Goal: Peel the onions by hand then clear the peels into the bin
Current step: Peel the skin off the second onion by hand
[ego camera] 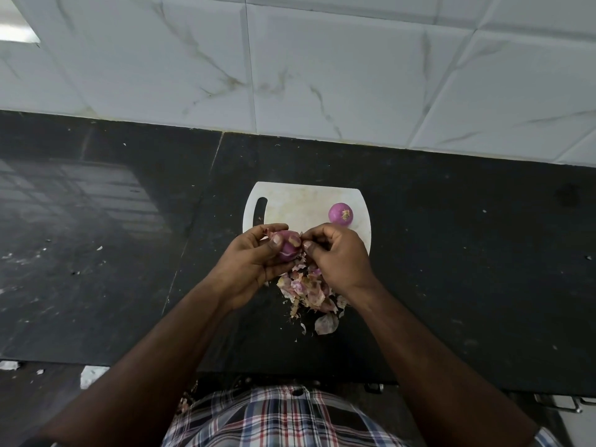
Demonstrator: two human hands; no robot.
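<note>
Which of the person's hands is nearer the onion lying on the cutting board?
Right. The right hand is just below the onion on the board; the left hand is farther off to its left, holding another onion.

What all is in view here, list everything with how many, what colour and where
White plastic cutting board: one, white, on the counter below the wall.
Peeled purple onion: one, purple, on the board's right side.
Partly peeled purple onion: one, purple with papery bits, held over the board's near edge.
Pile of onion peels: one heap, pale pink and tan, on the counter under the hands, loose bits nearer the person.
Black stone counter: one, black, speckled.
White marbled wall tiles: several, white with grey veins, behind the counter.
Checked shirt: one, bottom edge.
Left hand: grips the onion.
Right hand: pinches its skin.
</note>
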